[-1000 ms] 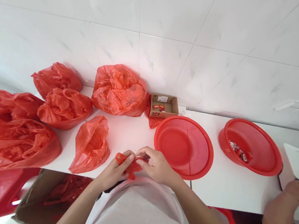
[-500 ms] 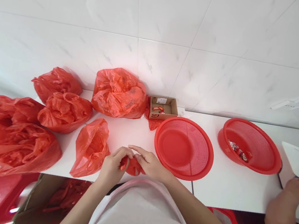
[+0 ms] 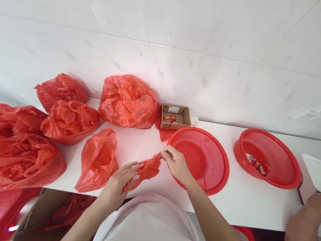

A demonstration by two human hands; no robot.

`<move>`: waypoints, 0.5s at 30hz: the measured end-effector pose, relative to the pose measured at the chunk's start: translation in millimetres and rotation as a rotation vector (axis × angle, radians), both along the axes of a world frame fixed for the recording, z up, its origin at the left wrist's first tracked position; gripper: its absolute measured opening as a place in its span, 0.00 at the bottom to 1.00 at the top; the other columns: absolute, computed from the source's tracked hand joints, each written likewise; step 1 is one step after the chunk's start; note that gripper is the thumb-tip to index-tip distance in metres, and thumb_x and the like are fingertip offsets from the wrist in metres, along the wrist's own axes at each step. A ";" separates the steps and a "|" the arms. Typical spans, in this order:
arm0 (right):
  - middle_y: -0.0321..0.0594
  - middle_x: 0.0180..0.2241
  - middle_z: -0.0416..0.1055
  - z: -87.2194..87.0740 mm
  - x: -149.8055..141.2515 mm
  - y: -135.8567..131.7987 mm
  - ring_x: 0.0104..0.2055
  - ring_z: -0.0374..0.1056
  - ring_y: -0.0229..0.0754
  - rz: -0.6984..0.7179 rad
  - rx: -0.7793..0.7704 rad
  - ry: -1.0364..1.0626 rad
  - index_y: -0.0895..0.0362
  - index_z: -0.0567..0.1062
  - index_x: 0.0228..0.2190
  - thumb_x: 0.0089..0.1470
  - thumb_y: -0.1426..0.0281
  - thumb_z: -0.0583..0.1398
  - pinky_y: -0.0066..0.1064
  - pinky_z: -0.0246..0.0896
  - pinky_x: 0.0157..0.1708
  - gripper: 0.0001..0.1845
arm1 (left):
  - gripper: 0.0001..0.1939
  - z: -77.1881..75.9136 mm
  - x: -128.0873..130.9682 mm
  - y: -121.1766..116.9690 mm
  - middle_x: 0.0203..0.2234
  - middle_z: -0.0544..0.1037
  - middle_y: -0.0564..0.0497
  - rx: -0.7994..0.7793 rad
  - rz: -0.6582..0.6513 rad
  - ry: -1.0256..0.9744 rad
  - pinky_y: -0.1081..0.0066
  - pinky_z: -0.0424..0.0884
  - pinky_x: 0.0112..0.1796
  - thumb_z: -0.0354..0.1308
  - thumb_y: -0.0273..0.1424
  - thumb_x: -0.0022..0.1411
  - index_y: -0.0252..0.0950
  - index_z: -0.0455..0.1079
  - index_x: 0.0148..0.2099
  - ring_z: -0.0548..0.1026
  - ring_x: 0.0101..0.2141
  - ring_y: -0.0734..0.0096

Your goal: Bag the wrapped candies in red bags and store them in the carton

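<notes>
A crumpled red plastic bag (image 3: 150, 168) stretches between my two hands above the front of the white table. My left hand (image 3: 121, 181) grips its lower left end, thumb and fingers closed round it. At its upper right end, my right hand (image 3: 172, 160) pinches the plastic between thumb and fingers, beside the rim of a red mesh basket (image 3: 220, 181). To the left of my left hand, another red bag (image 3: 98, 159) stands on the table with its mouth open; its contents cannot be made out.
Several full red bags (image 3: 128, 101) crowd the left and back. A small cardboard box (image 3: 174, 124) holds red packets. Another red basket (image 3: 267, 152) with small wrapped items stands right. A co-worker's arm (image 3: 305, 222) rests at the far right. A carton (image 3: 28, 217) sits below the table's edge.
My right hand has moved up and right, drawing out the red plastic bag that was bunched between both hands. My left hand has shifted slightly downward. The other things have stayed put.
</notes>
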State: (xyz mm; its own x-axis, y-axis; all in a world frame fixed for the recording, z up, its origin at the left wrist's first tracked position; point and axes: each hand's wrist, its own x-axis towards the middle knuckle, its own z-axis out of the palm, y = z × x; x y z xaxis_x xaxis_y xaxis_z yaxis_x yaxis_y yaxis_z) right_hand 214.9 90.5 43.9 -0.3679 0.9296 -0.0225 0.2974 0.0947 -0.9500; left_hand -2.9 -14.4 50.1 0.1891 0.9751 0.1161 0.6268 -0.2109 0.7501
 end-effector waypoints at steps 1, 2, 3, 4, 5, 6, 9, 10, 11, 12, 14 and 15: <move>0.38 0.33 0.74 -6.7 0.9 7.7 0.38 0.71 0.40 -0.033 -0.009 -0.016 0.55 0.69 0.30 0.62 0.61 0.53 0.33 0.63 0.41 0.13 | 0.15 1.9 -1.6 -3.0 0.55 0.74 0.45 0.000 -0.034 0.010 0.53 0.68 0.55 0.47 0.33 0.69 0.39 0.77 0.42 0.64 0.61 0.55; 0.39 0.33 0.74 -13.4 1.6 15.3 0.38 0.71 0.40 -0.070 -0.024 -0.029 0.55 0.69 0.30 0.62 0.61 0.52 0.34 0.63 0.41 0.13 | 0.15 3.9 -2.6 -6.1 0.59 0.71 0.46 -0.012 -0.066 0.018 0.52 0.66 0.57 0.47 0.33 0.69 0.39 0.76 0.37 0.60 0.64 0.54; 0.39 0.33 0.74 -19.6 2.4 22.3 0.38 0.71 0.40 -0.103 -0.041 -0.039 0.55 0.69 0.30 0.62 0.61 0.52 0.34 0.63 0.41 0.14 | 0.16 5.7 -3.0 -9.1 0.62 0.67 0.48 -0.037 -0.094 0.017 0.51 0.64 0.58 0.47 0.33 0.69 0.39 0.74 0.33 0.55 0.66 0.53; 0.39 0.33 0.74 -24.4 3.1 28.1 0.38 0.71 0.41 -0.128 -0.056 -0.049 0.55 0.68 0.30 0.61 0.60 0.51 0.34 0.63 0.41 0.14 | 0.17 7.2 -2.7 -11.8 0.65 0.63 0.49 -0.074 -0.115 0.002 0.51 0.62 0.59 0.47 0.33 0.69 0.39 0.72 0.30 0.52 0.67 0.53; 0.39 0.33 0.73 -27.1 3.8 32.2 0.37 0.70 0.41 -0.143 -0.065 -0.058 0.56 0.68 0.30 0.61 0.60 0.52 0.34 0.63 0.41 0.14 | 0.18 8.3 -1.7 -13.8 0.66 0.60 0.49 -0.120 -0.127 -0.034 0.50 0.61 0.59 0.47 0.34 0.69 0.39 0.71 0.29 0.50 0.67 0.52; 0.39 0.32 0.73 -27.1 4.3 34.2 0.36 0.69 0.41 -0.146 -0.063 -0.070 0.56 0.69 0.29 0.61 0.60 0.52 0.34 0.63 0.40 0.15 | 0.19 8.8 0.0 -15.0 0.67 0.58 0.49 -0.169 -0.127 -0.094 0.50 0.58 0.60 0.46 0.36 0.69 0.38 0.71 0.28 0.50 0.67 0.52; 0.38 0.32 0.73 -9.9 3.7 27.5 0.36 0.68 0.41 -0.111 0.006 -0.104 0.55 0.71 0.31 0.61 0.59 0.53 0.34 0.62 0.39 0.14 | 0.23 6.1 7.5 -10.8 0.63 0.64 0.44 -0.279 -0.031 -0.403 0.50 0.53 0.62 0.43 0.41 0.70 0.38 0.74 0.32 0.56 0.65 0.53; 0.38 0.34 0.74 0.2 2.3 22.1 0.38 0.69 0.42 -0.082 0.046 -0.103 0.55 0.72 0.32 0.62 0.60 0.53 0.35 0.62 0.41 0.14 | 0.24 4.3 10.7 -6.8 0.61 0.68 0.42 -0.293 0.037 -0.525 0.51 0.54 0.62 0.41 0.43 0.71 0.37 0.75 0.37 0.60 0.64 0.54; 0.39 0.38 0.74 11.1 0.0 15.9 0.41 0.69 0.42 -0.039 0.092 -0.088 0.54 0.73 0.33 0.62 0.61 0.54 0.36 0.62 0.44 0.13 | 0.24 2.4 14.2 -2.0 0.57 0.71 0.40 -0.301 0.108 -0.631 0.52 0.57 0.61 0.41 0.44 0.70 0.36 0.76 0.43 0.64 0.61 0.55; 0.40 0.42 0.74 21.8 -3.0 9.6 0.45 0.69 0.42 0.017 0.133 -0.059 0.54 0.74 0.33 0.62 0.62 0.55 0.36 0.62 0.47 0.12 | 0.24 0.7 17.9 3.3 0.54 0.74 0.40 -0.315 0.167 -0.706 0.54 0.60 0.60 0.43 0.45 0.70 0.36 0.74 0.49 0.68 0.58 0.56; 0.41 0.49 0.72 39.1 -10.9 -1.2 0.52 0.66 0.42 0.151 0.180 0.020 0.54 0.76 0.31 0.61 0.64 0.57 0.36 0.58 0.54 0.10 | 0.23 -1.1 26.1 13.1 0.46 0.79 0.43 -0.391 0.188 -0.760 0.59 0.66 0.54 0.51 0.45 0.66 0.36 0.72 0.54 0.74 0.50 0.59; 0.41 0.51 0.71 44.3 -15.2 -5.0 0.55 0.65 0.42 0.211 0.183 0.051 0.54 0.76 0.30 0.60 0.65 0.58 0.36 0.57 0.55 0.10 | 0.22 -1.0 30.2 16.9 0.41 0.80 0.45 -0.455 0.144 -0.750 0.62 0.69 0.51 0.55 0.45 0.64 0.36 0.73 0.52 0.76 0.45 0.61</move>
